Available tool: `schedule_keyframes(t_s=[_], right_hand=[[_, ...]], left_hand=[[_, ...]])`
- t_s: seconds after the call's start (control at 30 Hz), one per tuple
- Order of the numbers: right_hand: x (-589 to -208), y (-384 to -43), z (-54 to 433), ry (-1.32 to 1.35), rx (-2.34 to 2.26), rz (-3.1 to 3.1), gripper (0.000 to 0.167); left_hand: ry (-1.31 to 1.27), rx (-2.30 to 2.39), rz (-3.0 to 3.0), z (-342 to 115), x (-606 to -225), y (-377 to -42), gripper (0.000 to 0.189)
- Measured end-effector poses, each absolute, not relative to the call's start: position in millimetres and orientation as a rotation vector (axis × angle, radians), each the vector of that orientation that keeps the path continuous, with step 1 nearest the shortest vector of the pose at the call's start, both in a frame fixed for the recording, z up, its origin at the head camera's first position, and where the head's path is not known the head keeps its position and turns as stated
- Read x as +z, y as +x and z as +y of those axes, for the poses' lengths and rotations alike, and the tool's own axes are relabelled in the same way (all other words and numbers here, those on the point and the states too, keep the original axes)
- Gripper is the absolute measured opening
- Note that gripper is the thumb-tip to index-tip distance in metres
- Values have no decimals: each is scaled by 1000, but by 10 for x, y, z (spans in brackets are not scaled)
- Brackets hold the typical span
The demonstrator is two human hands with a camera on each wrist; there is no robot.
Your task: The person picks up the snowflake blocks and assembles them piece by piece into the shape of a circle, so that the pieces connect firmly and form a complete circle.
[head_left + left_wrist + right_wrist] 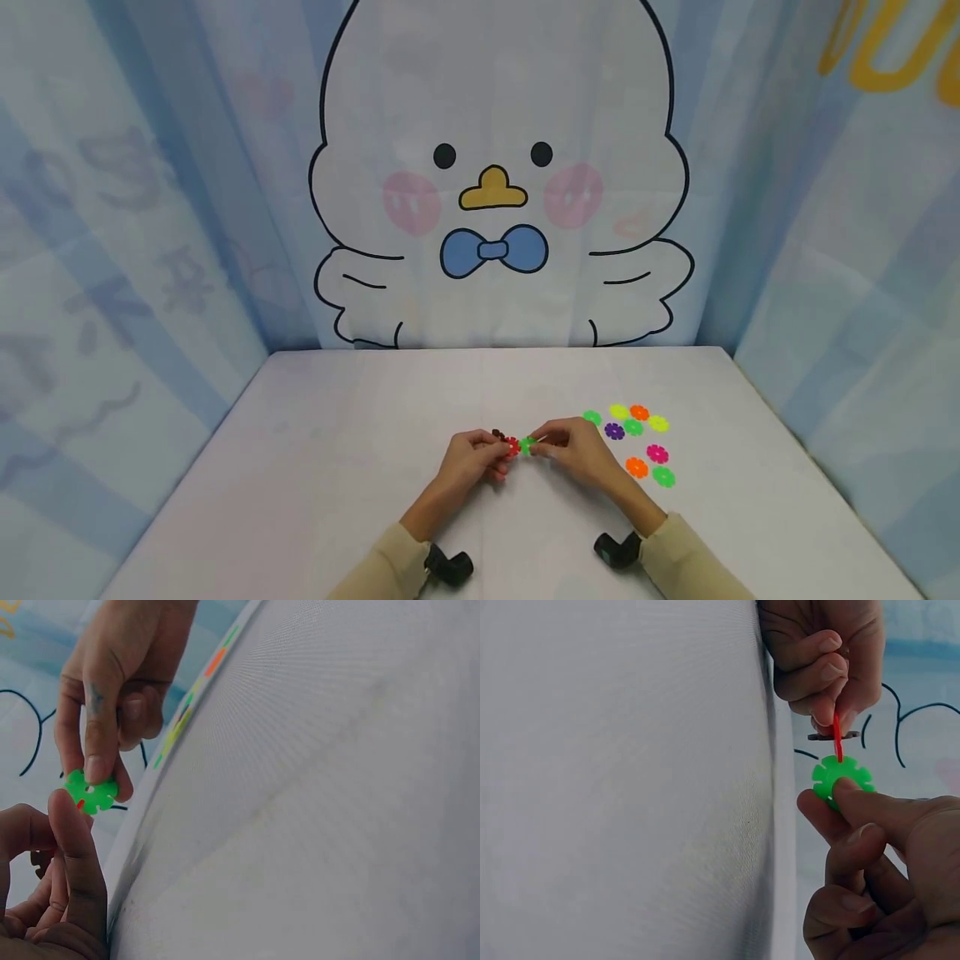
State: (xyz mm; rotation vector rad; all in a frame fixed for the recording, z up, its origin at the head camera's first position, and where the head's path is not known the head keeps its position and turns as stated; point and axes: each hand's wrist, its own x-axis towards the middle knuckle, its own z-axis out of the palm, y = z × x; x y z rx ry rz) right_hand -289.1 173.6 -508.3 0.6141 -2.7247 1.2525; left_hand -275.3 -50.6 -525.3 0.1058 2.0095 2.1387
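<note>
Over the middle of the table, my left hand [471, 457] pinches a red notched snowflake disc [513, 447] between thumb and fingers. A dark brown snowflake disc [819, 737] crosses the red one at an angle, right by the left fingertips. From the other side my right hand [579, 450] pinches a green snowflake disc [844, 777] between thumb and index finger. In the right wrist view the red disc stands edge-on, its lower end right at the green disc's notched rim. The left wrist view shows a bit of red overlapping the green disc [96, 793].
Right of the hands, several loose snowflake discs lie flat on the white table, among them a purple one [614, 431], an orange one [637, 467] and a pink one [657, 454]. A printed curtain [495, 308] rises behind the table's far edge.
</note>
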Motion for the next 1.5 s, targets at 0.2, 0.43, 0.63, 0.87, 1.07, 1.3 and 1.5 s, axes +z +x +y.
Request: schedule_keyframes(t_s=[0.2,0.43,0.63,0.87,1.07,1.3,1.5], right_hand=[[-5072,-2889,1718,601,1235,-2731,10],[-5062,-2861,1691,560,1253,-2750,9],[-5061,-2834,1660,537,1276,-2740,9],[-5075,-2830,1632,566,1283,-2735,9],[-5074,-2824,1668,554,1296,-2743,8],[-5079,-2822,1675,572,1349,-2747,9],[-5075,-2829,1663,581,1345,-2734,8]], left_hand=[[124,2132,2035,-519,-5248,-2756,16],[103,2114,2044,-518,-5263,-2767,12],[112,2083,2084,-522,-5253,-2756,13],[93,2070,2090,-555,-5254,-2752,13],[103,2069,2070,-539,-5244,-2758,14],[84,2095,2032,-546,-5242,-2759,13],[75,2095,2024,-548,-5217,-2763,13]])
